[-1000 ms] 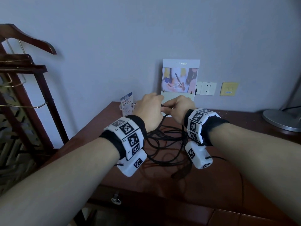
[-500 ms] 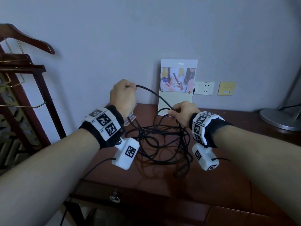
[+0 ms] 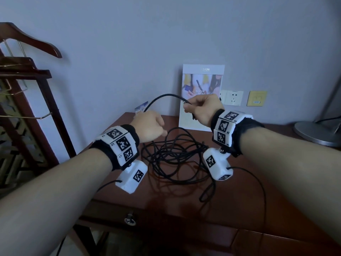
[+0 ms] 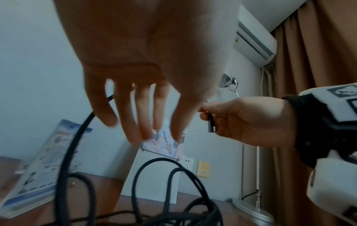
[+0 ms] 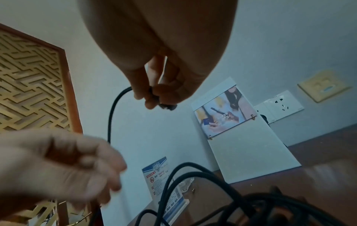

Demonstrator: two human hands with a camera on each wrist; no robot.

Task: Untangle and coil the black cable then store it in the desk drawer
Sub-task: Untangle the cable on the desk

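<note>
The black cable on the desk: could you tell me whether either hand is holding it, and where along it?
The right hand pinches the black cable just behind its end plug. The left hand is open, holding nothing.

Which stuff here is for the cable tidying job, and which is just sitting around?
For the job:
black cable, tangled on the desk
right hand, pinching the cable's end
left hand, fingers loose beside the cable
desk drawer, shut

Just lying about:
picture board
small leaflet
lamp base
coat hanger

Leaning picture board (image 3: 202, 93), wall sockets (image 3: 232, 97), lamp base (image 3: 316, 133), wooden hanger (image 3: 27, 40)
</note>
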